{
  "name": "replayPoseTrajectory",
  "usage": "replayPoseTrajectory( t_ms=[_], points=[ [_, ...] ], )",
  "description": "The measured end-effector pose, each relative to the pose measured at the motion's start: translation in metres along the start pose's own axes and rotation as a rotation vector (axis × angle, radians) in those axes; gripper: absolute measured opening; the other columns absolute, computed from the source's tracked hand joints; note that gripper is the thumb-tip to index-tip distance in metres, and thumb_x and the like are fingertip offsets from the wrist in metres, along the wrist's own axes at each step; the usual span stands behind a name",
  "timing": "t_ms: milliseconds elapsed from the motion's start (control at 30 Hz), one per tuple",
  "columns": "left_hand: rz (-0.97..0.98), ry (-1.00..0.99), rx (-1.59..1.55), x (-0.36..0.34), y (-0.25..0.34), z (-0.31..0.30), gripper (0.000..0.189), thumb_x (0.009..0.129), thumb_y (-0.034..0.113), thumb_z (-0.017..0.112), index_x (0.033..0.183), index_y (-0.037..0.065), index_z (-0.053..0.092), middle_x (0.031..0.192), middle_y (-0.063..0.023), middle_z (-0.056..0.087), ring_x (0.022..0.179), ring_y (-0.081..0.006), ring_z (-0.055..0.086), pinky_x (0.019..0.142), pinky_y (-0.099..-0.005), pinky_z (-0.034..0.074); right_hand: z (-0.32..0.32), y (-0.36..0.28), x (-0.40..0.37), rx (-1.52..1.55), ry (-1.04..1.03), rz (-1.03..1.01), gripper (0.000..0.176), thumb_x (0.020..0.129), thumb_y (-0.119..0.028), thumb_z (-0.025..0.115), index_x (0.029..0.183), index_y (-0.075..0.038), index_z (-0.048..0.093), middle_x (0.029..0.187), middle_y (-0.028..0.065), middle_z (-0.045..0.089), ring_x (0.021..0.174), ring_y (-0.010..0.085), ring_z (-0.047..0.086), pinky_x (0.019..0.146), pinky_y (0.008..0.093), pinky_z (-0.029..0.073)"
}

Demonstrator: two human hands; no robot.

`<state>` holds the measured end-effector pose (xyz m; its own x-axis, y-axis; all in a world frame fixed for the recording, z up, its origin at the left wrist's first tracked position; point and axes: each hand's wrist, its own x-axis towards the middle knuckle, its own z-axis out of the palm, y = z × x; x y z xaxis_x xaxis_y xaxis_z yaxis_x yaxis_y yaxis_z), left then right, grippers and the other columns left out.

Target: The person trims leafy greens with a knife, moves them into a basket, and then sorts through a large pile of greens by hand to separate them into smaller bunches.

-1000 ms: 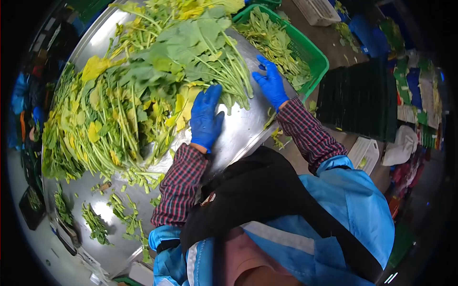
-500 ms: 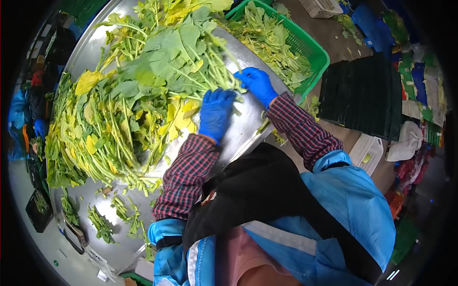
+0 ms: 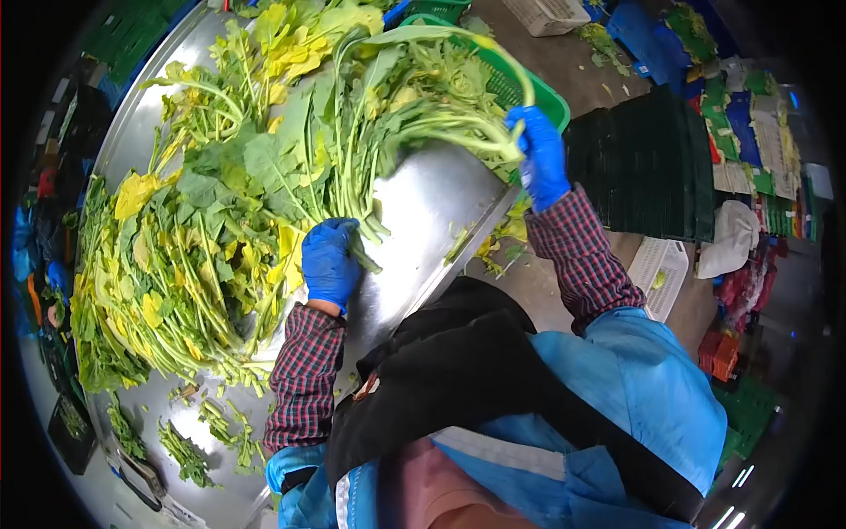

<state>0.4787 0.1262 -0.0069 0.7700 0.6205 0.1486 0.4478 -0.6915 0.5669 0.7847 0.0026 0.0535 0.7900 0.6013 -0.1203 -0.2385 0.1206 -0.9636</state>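
My right hand (image 3: 541, 160), in a blue glove, is closed on the stem ends of some leafy greens (image 3: 454, 130). Their leaves trail left over the table edge and the green basket. My left hand (image 3: 330, 264), gloved too, is curled closed at the near edge of the heap, with a short bit of green stalk showing beside its fingers. A large pile of leafy greens (image 3: 189, 264), many leaves yellowed, covers the left of the metal table (image 3: 432, 198). Its cut stems point towards me.
Behind the table corner stands a green basket (image 3: 548, 99) of greens. Dark stacked crates (image 3: 641, 167) and a white crate (image 3: 659, 275) are at right. Small bunches (image 3: 185, 454) and a knife-like tool (image 3: 139, 487) lie at the table's near left. Another person's blue glove (image 3: 57, 275) shows far left.
My right hand has moved right and up, drawing stems away from the heap. My left hand has shifted left and down, apart from the right. The view has shifted slightly.
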Motion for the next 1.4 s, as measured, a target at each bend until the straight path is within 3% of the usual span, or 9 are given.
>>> replayPoseTrajectory(
  t_ms=[233,367,467,733,867,933,1000,1133,1400],
  points=[
    [-0.031,-0.015,-0.311,0.035,0.052,0.001,0.027,0.076,0.009,0.058,0.103,0.008,0.061,0.093,-0.012,0.059,0.083,-0.0303,0.059,0.07,-0.0352,0.047,-0.006,-0.03,-0.022,-0.202,-0.25,-0.283,0.016,0.091,-0.019,0.048,0.09,-0.005,0.055,0.086,0.0025,0.052,0.074,0.0095,0.05,0.066,0.0223,0.042],
    [-0.533,-0.463,-1.421,0.066,0.082,0.017,0.033,0.086,0.026,0.058,0.108,0.001,0.058,0.092,-0.0058,0.063,0.08,-0.0121,0.058,0.069,-0.0219,0.046,0.027,0.025,-0.063,-0.419,-0.493,-0.463,0.012,0.087,-0.011,0.054,0.094,-0.001,0.054,0.091,0.0088,0.052,0.085,0.0192,0.054,0.076,0.0293,0.045],
    [-0.54,-0.276,-1.639,0.069,0.082,0.029,0.029,0.083,0.008,0.058,0.111,0.0,0.055,0.093,-0.007,0.063,0.08,-0.0129,0.06,0.072,-0.0234,0.048,0.044,0.037,-0.089,-0.507,-0.547,-0.548,0.01,0.086,-0.007,0.054,0.094,-0.001,0.055,0.094,0.0104,0.053,0.088,0.0199,0.055,0.08,0.0307,0.045],
    [-0.507,0.189,-1.884,0.052,0.092,0.026,0.032,0.084,0.003,0.057,0.115,-0.001,0.053,0.1,-0.0093,0.062,0.085,-0.017,0.061,0.075,-0.0275,0.05,0.056,0.052,-0.103,0.455,-0.402,0.154,0.016,0.094,-0.014,0.044,0.098,-0.001,0.052,0.091,0.0067,0.054,0.075,0.015,0.05,0.069,0.0274,0.044],
    [-0.419,0.312,-1.829,0.055,0.084,0.004,0.033,0.084,0.004,0.057,0.116,-0.001,0.052,0.1,-0.0081,0.062,0.084,-0.016,0.06,0.075,-0.0269,0.049,0.04,0.074,-0.065,1.053,-0.251,0.516,0.016,0.091,-0.013,0.048,0.101,-0.002,0.053,0.091,0.0074,0.055,0.079,0.0163,0.053,0.068,0.0273,0.046],
    [-0.443,0.235,-1.721,0.05,0.066,0.0,0.038,0.079,-0.003,0.06,0.116,-0.002,0.053,0.102,-0.0076,0.06,0.091,-0.0159,0.058,0.082,-0.0279,0.047,0.0,0.085,-0.013,0.091,-0.296,0.552,0.038,0.089,-0.023,0.052,0.119,0.0,0.046,0.101,0.0122,0.055,0.09,0.0206,0.056,0.077,0.0304,0.047],
    [-0.502,0.217,-1.614,0.047,0.064,-0.003,0.04,0.076,-0.005,0.062,0.115,-0.002,0.053,0.102,-0.0075,0.06,0.091,-0.0144,0.057,0.08,-0.0259,0.048,0.003,0.082,-0.002,-1.127,-0.158,-0.01,0.06,0.087,-0.031,0.056,0.132,0.002,0.033,0.116,0.0176,0.051,0.103,0.0256,0.054,0.086,0.0319,0.045],
    [-0.49,0.131,-1.499,0.041,0.071,0.01,0.038,0.075,-0.005,0.064,0.112,-0.003,0.056,0.098,-0.0061,0.061,0.086,-0.0135,0.058,0.081,-0.0248,0.047,0.067,0.028,-0.034,-0.169,-0.657,0.243,0.054,0.084,-0.032,0.062,0.125,0.0,0.046,0.108,0.0113,0.057,0.101,0.0181,0.055,0.083,0.0301,0.047],
    [-0.399,0.188,-1.17,0.045,0.057,0.02,0.017,0.083,0.007,0.061,0.098,-0.002,0.059,0.087,-0.0045,0.062,0.076,-0.0103,0.056,0.069,-0.0229,0.045,0.088,0.046,-0.048,-0.072,-0.477,0.294,0.02,0.082,-0.015,0.064,0.096,-0.003,0.055,0.081,0.0027,0.056,0.073,0.0088,0.055,0.063,0.0242,0.047]
  ],
)
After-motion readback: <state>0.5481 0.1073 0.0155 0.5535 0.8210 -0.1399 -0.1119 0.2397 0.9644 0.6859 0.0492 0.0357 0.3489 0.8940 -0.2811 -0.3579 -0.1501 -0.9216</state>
